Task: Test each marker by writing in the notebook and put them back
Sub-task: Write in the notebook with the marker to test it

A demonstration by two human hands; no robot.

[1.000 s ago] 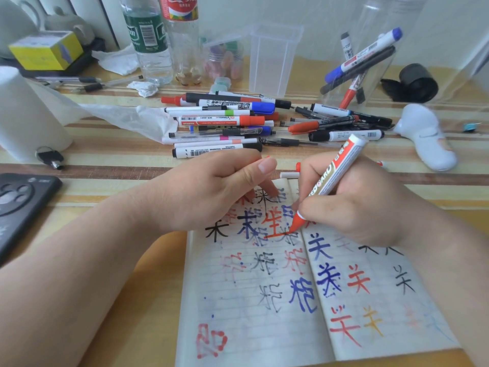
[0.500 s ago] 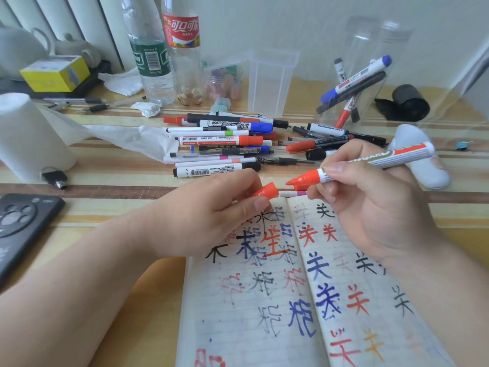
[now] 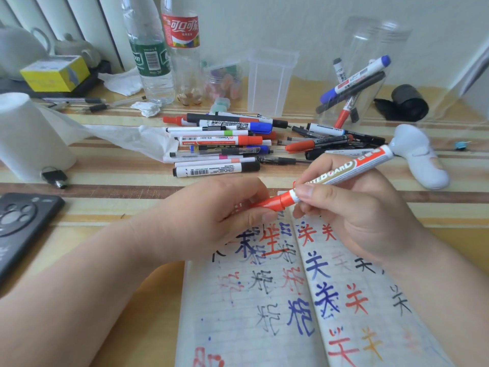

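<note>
The red whiteboard marker (image 3: 341, 174) is tilted just above the far edge of the open notebook (image 3: 264, 313), its tail pointing far-right. The right hand (image 3: 357, 215) has its grip curled round the barrel, thumb on top. The left hand (image 3: 209, 221), forearm reaching in from the near left, pinches the red cap (image 3: 275, 202) at the marker's tip end. Loose markers (image 3: 225, 144) lie piled farther back on the striped surface (image 3: 105, 194).

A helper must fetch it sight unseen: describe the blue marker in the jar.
Find the clear plastic jar at the back right of the table. Several markers lean inside; the blue marker lies topmost, the only one with blue at both ends.
</note>
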